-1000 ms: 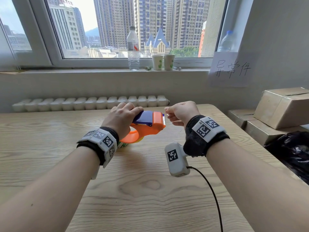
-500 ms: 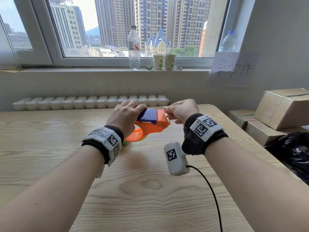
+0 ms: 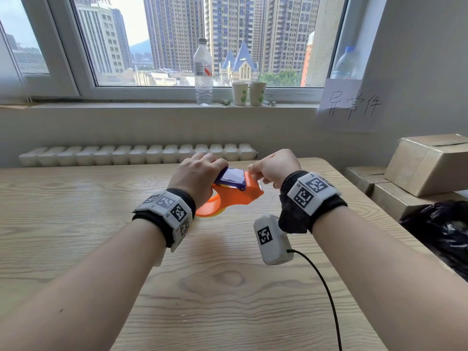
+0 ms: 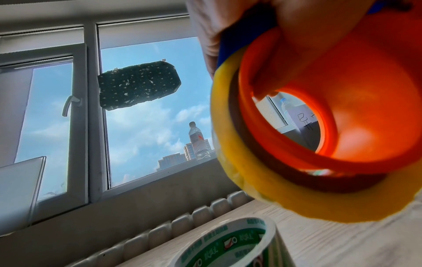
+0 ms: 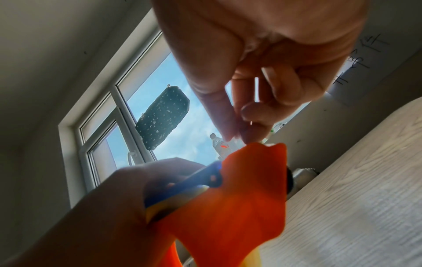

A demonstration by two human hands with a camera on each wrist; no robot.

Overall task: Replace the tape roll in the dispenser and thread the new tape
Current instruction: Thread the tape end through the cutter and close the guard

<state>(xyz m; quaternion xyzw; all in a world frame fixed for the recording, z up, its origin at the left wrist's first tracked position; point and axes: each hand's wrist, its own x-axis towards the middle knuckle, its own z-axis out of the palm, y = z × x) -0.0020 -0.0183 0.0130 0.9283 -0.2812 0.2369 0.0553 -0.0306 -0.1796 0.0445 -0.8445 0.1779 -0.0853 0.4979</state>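
An orange tape dispenser with a blue flap is held above the wooden table. My left hand grips it from the top, fingers curled over the flap. A yellow tape roll sits on the orange hub. My right hand is at the dispenser's front end. In the right wrist view its thumb and forefinger pinch together just above the orange front lip, on what looks like the thin clear tape end. A second roll with a green-and-white core lies on the table under the dispenser.
A water bottle and two paper cups stand on the window sill. Cardboard boxes and a black bag are at the right of the table. A cable hangs from the right wrist camera.
My right hand has moved left, from a small gap off the dispenser's front to right on its front lip. The left hand has shifted the dispenser a little right and tilted it.
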